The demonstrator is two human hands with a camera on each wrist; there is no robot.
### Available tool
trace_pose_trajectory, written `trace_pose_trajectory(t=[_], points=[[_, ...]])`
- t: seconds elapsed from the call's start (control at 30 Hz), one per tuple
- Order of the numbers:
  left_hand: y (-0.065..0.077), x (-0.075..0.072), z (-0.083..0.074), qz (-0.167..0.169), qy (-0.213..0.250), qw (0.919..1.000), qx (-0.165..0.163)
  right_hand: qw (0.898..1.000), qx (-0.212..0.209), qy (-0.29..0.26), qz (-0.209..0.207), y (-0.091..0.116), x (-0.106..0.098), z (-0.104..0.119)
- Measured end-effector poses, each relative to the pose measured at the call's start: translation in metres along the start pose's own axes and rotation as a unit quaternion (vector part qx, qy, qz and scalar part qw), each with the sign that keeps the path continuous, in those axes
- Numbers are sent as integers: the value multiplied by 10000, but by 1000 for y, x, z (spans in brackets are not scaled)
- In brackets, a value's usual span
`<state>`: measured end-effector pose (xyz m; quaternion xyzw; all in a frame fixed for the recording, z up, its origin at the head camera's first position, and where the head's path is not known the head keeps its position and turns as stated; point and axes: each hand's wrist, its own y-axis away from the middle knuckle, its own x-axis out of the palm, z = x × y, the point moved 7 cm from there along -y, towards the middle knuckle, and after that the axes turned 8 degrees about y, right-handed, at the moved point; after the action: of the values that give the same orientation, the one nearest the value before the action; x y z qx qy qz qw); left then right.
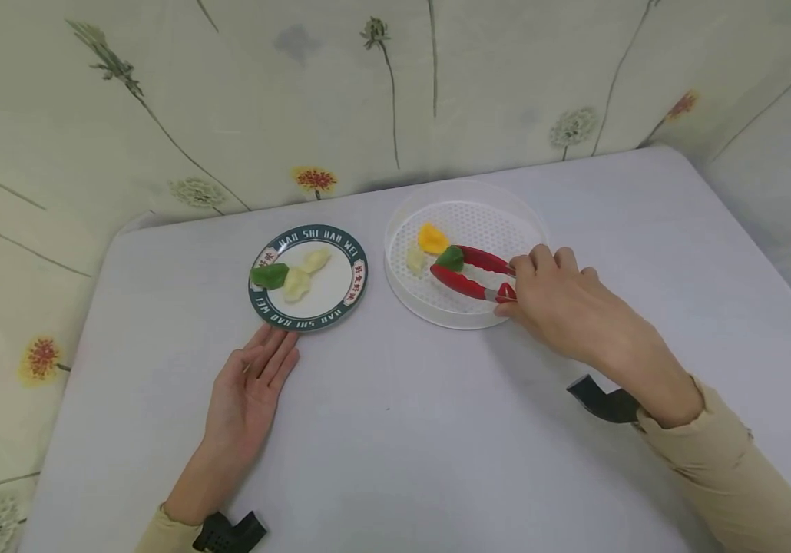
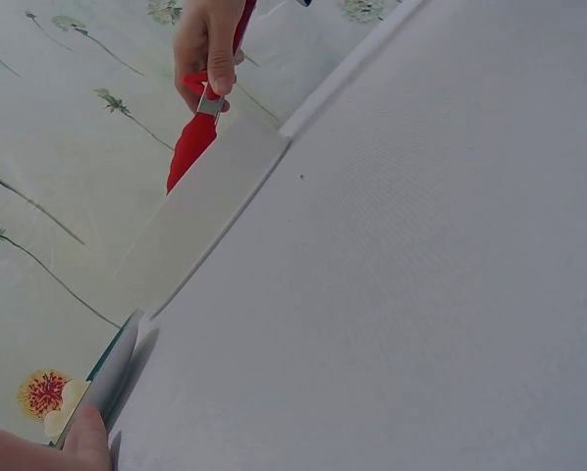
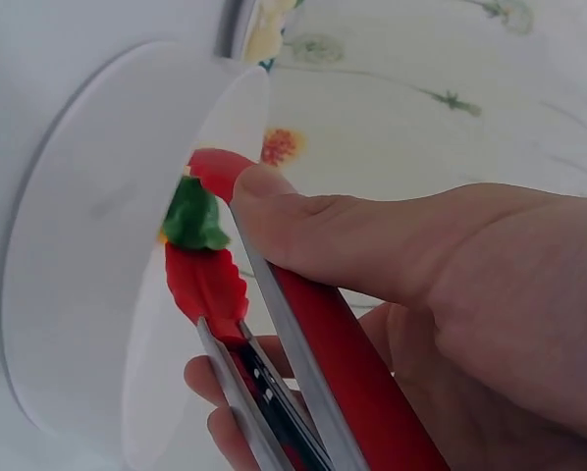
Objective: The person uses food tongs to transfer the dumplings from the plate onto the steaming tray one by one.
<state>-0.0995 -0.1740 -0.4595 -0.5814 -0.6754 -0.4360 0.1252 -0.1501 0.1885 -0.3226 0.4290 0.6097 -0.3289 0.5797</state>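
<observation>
In the head view my right hand [image 1: 571,307] grips red-tipped tongs [image 1: 459,283] over a white round perforated tray [image 1: 488,219]. A crumpled green piece [image 3: 195,214] sits between the tong tips in the right wrist view, close inside the tray's wall. A yellow-orange piece [image 1: 433,239] and a pale yellow piece [image 1: 415,259] lie on the tray beside it. Palm up, my left hand [image 1: 246,399] has straight fingers touching the near rim of a green-bordered plate [image 1: 329,288]. On that plate are a green piece [image 1: 269,276] and two pale yellow pieces [image 1: 296,284].
A white-covered table [image 1: 395,461] carries the plate at left and the tray at right, with a narrow gap between them. Behind its far edge rises a wall covering with a flower print [image 1: 243,100]. Dark wrist mounts [image 1: 606,401] sit below both hands.
</observation>
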Motion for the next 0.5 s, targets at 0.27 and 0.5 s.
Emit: trace_pose_trajectory(t=[0.27, 0.5], points=[[1, 2, -2, 43, -108, 9999, 26, 9991, 71, 282, -293, 3, -14, -2], [2, 2, -1, 48, -91, 9999, -6, 9988, 133, 326, -339, 2, -21, 2]])
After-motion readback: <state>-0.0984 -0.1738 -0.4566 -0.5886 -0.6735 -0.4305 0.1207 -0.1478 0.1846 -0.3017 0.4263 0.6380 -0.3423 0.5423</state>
